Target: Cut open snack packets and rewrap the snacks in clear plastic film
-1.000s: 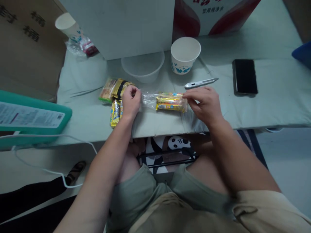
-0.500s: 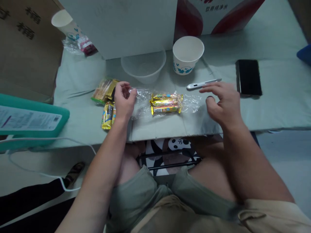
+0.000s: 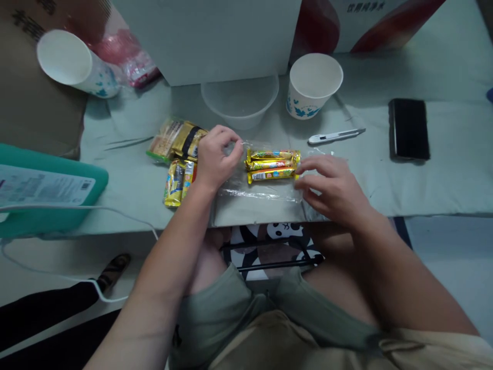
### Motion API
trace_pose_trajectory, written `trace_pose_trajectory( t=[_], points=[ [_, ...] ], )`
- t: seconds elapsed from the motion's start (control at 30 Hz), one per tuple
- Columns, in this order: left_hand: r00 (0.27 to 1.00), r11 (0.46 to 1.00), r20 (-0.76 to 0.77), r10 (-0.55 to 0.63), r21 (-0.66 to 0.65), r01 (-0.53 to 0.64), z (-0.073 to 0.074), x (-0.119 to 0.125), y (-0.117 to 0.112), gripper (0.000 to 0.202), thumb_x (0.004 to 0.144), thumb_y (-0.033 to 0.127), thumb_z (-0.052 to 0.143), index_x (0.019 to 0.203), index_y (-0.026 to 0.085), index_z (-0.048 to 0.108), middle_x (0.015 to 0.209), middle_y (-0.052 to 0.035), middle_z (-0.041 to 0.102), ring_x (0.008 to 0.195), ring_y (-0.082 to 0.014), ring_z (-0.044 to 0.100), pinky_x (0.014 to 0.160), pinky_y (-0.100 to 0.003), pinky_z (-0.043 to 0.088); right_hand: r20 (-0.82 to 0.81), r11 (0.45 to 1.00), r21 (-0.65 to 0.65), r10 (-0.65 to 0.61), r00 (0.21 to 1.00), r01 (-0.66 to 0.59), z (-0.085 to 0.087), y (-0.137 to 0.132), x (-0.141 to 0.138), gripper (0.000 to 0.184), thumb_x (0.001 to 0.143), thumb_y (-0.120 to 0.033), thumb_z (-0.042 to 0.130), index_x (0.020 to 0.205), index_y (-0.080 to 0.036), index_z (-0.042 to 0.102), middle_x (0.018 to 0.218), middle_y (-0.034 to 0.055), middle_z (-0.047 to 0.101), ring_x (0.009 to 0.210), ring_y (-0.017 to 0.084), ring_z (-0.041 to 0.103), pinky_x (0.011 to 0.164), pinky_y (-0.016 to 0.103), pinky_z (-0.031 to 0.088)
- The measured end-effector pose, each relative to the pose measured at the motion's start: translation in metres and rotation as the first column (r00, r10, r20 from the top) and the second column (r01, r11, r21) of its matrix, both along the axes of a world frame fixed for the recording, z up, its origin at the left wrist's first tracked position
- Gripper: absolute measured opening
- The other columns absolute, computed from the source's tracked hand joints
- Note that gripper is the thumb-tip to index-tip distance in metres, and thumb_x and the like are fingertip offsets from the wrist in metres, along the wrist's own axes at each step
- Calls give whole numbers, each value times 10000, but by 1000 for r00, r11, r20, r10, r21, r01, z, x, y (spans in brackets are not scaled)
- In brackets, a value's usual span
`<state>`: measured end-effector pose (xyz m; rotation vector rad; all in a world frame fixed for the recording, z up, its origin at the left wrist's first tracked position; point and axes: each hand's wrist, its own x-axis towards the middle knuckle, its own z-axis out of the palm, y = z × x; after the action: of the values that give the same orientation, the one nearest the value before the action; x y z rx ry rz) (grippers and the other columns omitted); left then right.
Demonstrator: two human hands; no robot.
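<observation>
Three yellow snack bars [image 3: 272, 165] lie stacked inside a clear plastic bag [image 3: 259, 191] on the pale green table cover [image 3: 127, 169]. My left hand [image 3: 215, 156] pinches the bag's left end, fingers closed on the film. My right hand [image 3: 333, 186] rests on the bag's right side, its fingertips touching the right ends of the bars. More yellow snack packets [image 3: 177, 177] and a brown-and-gold packet [image 3: 181, 139] lie just left of my left hand.
Behind the bag stand a clear plastic bowl [image 3: 239, 100] and a white paper cup [image 3: 315, 85]. A utility knife [image 3: 336, 135] and a black phone [image 3: 409, 128] lie to the right. A tipped paper cup [image 3: 71, 64] and a teal case [image 3: 42, 192] are at the left.
My right hand dropped from hovering by the knife back onto the bag's right end. The left hand stayed pinching the left end. The bag now lies flatter in front of the bars.
</observation>
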<state>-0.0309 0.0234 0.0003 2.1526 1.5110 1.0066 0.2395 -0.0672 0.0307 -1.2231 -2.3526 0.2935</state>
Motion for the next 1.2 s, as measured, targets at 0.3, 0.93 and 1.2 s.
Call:
trace_pose_trajectory(
  t=[0.3, 0.93, 1.2],
  points=[
    [995, 991, -45, 84, -105, -88, 1, -1, 0, 298, 965, 408, 551, 735, 219, 564, 726, -18, 638, 767, -176, 598, 761, -306, 469, 186, 919, -395, 66, 980, 13, 8, -11, -23, 332, 992, -314, 445, 1069, -211, 751, 826, 64, 787, 734, 228, 712, 662, 345, 473],
    [938, 870, 312, 150, -493, 25, -15, 9, 9, 622, 940, 811, 294, 995, 243, 540, 837, -44, 664, 530, -103, 538, 530, -271, 456, 201, 983, -177, -16, 979, 52, -22, 28, -53, 643, 841, -248, 615, 1472, -235, 492, 1445, 154, 559, 1292, 347, 518, 1101, 519, 378],
    [973, 970, 148, 174, -194, -144, -15, 7, 16, 531, 1005, 683, 378, 805, 227, 561, 767, -35, 636, 765, -171, 626, 735, -312, 508, 280, 991, -129, -10, 960, 48, -16, 21, -54, 333, 839, -255, 621, 1169, -244, 581, 1232, 108, 672, 1201, 334, 523, 967, 482, 341]
  ],
)
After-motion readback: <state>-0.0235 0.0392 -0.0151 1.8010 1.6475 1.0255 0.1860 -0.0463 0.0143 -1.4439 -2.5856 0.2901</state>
